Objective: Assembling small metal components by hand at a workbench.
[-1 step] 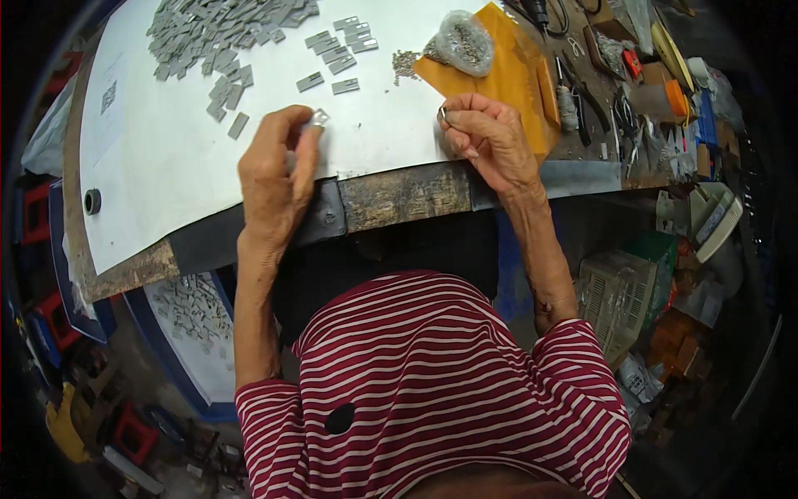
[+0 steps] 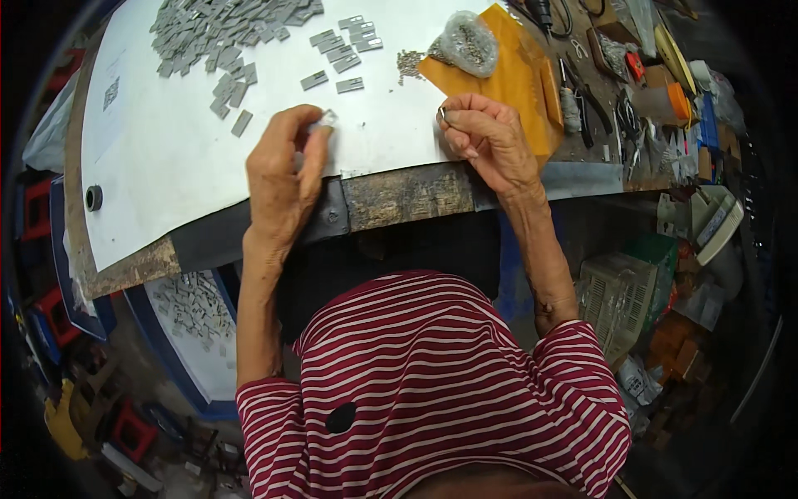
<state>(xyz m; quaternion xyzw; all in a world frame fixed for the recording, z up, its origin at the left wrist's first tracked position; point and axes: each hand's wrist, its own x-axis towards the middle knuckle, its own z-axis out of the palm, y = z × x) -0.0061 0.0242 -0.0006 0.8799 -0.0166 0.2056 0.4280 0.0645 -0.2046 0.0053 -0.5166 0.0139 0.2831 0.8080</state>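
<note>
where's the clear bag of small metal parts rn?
Head view, upper middle-right: the clear bag lies on the top-left corner of the orange sheet, above the right hand, right of the short row of grey pieces.

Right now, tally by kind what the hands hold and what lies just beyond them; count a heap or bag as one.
Small grey rectangular piece, pinched in left hand: 1
Tiny metal part, pinched in right hand: 1
Flat orange sheet: 1
Clear plastic bag of small metal parts: 1
Heap of small grey rectangular pieces: 1
Total: 5
</note>
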